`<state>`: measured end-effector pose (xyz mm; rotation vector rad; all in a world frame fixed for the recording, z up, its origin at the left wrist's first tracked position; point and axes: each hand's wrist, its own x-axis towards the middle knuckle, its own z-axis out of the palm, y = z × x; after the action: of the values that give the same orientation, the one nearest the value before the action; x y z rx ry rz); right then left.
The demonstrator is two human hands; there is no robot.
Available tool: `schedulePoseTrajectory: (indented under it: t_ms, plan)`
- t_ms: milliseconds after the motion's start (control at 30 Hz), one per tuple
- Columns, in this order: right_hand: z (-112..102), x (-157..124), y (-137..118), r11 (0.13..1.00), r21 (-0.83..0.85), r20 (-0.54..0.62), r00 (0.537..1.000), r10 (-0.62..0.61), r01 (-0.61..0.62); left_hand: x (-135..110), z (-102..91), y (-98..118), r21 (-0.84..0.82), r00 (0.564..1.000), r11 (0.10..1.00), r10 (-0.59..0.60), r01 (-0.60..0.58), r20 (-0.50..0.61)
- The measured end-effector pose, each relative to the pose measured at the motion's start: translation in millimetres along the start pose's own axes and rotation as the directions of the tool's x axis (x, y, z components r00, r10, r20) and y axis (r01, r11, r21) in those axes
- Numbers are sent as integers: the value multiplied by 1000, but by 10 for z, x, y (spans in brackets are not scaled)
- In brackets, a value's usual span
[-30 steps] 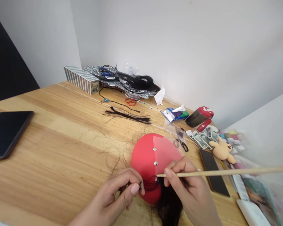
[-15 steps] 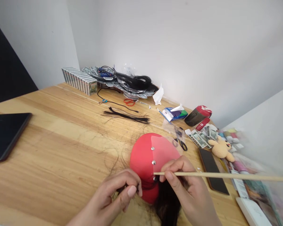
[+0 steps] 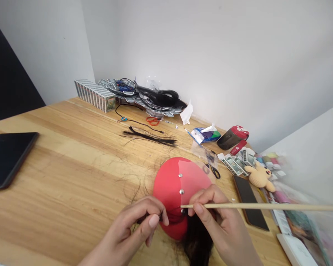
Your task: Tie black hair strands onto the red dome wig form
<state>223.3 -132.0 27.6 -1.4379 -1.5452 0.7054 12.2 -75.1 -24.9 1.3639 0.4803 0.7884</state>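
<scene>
On the pale wooden counter (image 3: pixel 72 166), a red domed form (image 3: pixel 172 181) is held between both hands. Left hand (image 3: pixel 133 225) fingers are pinched together on thin dark hair strands (image 3: pixel 147 218) at its lower edge. A long thin wooden stick (image 3: pixel 252 206) is clamped by right hand (image 3: pixel 219 221) fingers, its tip just beside a metal stud (image 3: pixel 182 210).

No words or numbers can be read. Beyond the right hand (image 3: pixel 219 218), green printed paper notes (image 3: pixel 233 166) and a red-lidded canister (image 3: pixel 233 137) carry markings, but these are too small and blurred to make out.
</scene>
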Motion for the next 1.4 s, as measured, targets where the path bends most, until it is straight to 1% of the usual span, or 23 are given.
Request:
schedulePoseTrajectory:
  t_ms: [200,300,400,533,733,900,1033,1233,1400]
  plan:
    - [-14,11,10,1000,4,15,1000,-5,5,7,7,2,32,1000,999,13,-13,-15]
    - [-19,19,12,1000,8,23,1000,14,-14,-3,11,-25,91,1000,996,16,-14,-19]
    - [-12,31,-4,1000,-6,2,1000,24,-24,-15,12,-59,160,1000,987,6,-2,-25]
    - [16,56,-30,1000,-11,-35,999,14,-14,-19,4,-88,199,1000,980,-11,15,-19]
    - [31,71,-33,1000,-26,-26,1000,9,-10,-17,-5,-79,193,1000,981,1,-1,-2]
    - [13,37,-20,1000,-11,28,999,-20,21,-23,-13,-16,187,997,979,73,-77,30]
    - [10,20,-7,1000,22,37,999,-10,10,-26,-21,16,180,994,977,104,-110,41]
    - [-21,26,-9,1000,2,81,996,28,-29,-33,-17,1,187,996,978,90,-93,26]
    - [-37,50,-2,1000,-17,46,999,25,-24,-12,7,-42,213,997,976,60,-50,-41]
